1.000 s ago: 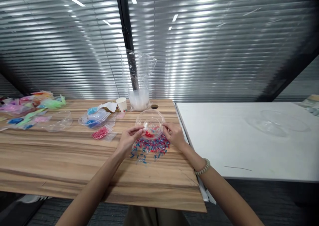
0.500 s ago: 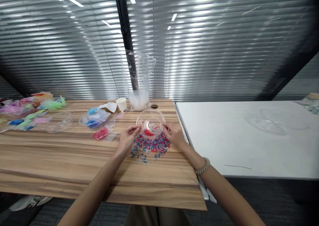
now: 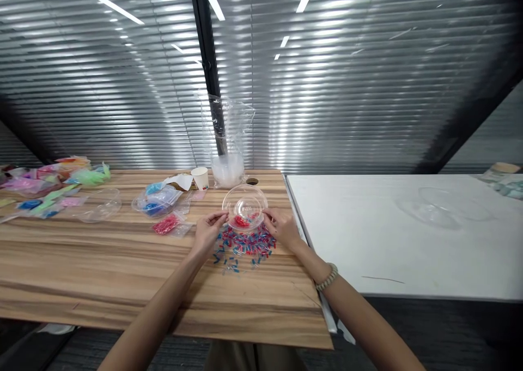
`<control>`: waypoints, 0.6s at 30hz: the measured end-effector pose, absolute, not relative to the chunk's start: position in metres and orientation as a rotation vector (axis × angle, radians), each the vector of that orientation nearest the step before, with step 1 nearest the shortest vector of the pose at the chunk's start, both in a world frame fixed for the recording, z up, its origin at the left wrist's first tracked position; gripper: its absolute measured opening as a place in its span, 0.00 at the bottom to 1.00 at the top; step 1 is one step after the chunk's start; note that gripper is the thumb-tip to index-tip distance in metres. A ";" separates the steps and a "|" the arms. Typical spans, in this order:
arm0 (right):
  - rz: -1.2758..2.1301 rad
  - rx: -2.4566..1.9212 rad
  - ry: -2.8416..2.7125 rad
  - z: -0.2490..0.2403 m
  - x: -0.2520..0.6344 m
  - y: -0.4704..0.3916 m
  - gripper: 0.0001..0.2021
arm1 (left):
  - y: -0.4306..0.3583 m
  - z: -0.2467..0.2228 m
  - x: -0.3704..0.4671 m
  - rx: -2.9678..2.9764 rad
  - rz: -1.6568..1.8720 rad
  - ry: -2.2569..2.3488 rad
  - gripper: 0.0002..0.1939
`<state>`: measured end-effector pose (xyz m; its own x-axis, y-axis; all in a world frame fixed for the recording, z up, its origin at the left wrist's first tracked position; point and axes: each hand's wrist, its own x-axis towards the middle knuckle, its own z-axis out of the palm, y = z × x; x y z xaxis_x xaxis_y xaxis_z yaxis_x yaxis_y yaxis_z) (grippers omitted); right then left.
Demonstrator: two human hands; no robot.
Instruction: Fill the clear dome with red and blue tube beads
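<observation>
Between my hands is a clear round plastic bowl [image 3: 245, 194], its rim pinched on both sides. My left hand [image 3: 210, 230] has thumb and fingers closed on the left rim. On the opposite rim, my right hand [image 3: 281, 227] is closed in the same way, a beaded bracelet on that wrist. Small red pieces [image 3: 241, 222] lie in or show through the bowl's near part. Just below it, a pile of small red, blue and clear tube-like pieces [image 3: 249, 244] is spread on the wooden table [image 3: 134, 273].
Left of my hands sit a bag of red pieces [image 3: 166, 224] and a clear bowl with blue bags [image 3: 153, 205]. Behind stand a paper cup [image 3: 200, 178] and a tall clear bag of stacked white items [image 3: 227, 169]. A white table [image 3: 347, 240] adjoins at right, holding clear lids [image 3: 429, 210].
The view has shifted slightly, so the whole scene sits a little lower. Both hands keep hold of the bowl, which looks tilted a bit differently toward me.
</observation>
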<state>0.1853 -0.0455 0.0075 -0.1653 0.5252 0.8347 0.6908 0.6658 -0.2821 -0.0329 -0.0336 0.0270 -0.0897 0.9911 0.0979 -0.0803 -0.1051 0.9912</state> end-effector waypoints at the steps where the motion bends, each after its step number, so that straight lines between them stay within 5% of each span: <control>1: -0.198 -0.968 -1.825 0.007 0.185 -0.046 0.08 | -0.033 0.026 -0.034 1.186 1.394 1.161 0.22; 18: -0.154 -0.959 -1.849 0.006 0.182 -0.046 0.07 | -0.042 0.036 -0.033 1.053 1.358 1.123 0.22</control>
